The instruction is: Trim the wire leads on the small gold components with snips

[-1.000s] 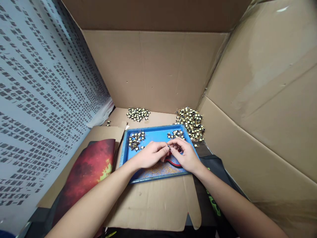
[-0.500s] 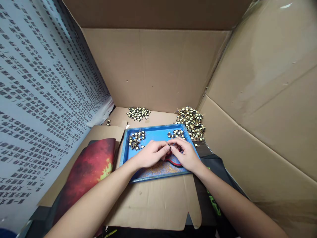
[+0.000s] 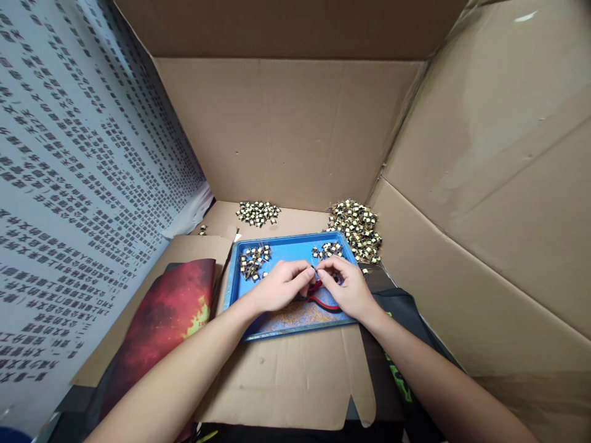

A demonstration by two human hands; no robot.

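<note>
Pinching a small part (image 3: 314, 269) between both hands over the blue tray (image 3: 295, 248).

The part, a tiny dark-and-cream piece, is gripped between the fingertips of the left hand (image 3: 279, 288) and the right hand (image 3: 348, 288), which meet above the middle of the tray; both are closed on it, so it lies right at the grip. By judgement, the piece is being worked or checked by hand, and a fine, steady fingertip hold is called for in the next move. Red-handled pliers (image 3: 323, 298) are seen lying on the tray just under the hands, at 6 o'clock of the part. Small heaps of like parts are seen on the tray at 10 o'clock (image 3: 255, 258) and 1 o'clock (image 3: 329, 249). Beyond the tray, a small pile (image 3: 257, 212) lies at 11 o'clock and a large pile (image 3: 357, 227) at 1 o'clock on the cardboard floor.
</note>
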